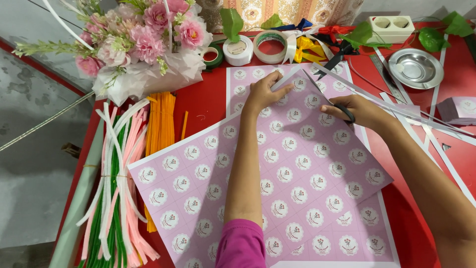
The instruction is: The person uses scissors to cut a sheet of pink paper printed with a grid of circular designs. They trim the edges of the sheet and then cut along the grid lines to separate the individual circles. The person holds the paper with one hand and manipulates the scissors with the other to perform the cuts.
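A large lilac paper sheet [277, 183] printed with rows of round white flower emblems lies on the red table [203, 106], over a second sheet of the same kind. My left hand [263, 92] pinches the sheet's far edge and lifts it a little. My right hand [359, 111] holds black-handled scissors [331, 97], whose blades point up and left into that edge, close to my left fingers. A thin white paper strip [391, 106] trails to the right from the cut.
A pink flower bouquet [144, 42] stands at the back left. Bundles of white, green, pink and orange pipe cleaners [124, 168] lie along the left. Tape rolls [253, 48], ribbons, a metal dish [415, 68] and cut strips crowd the back and right.
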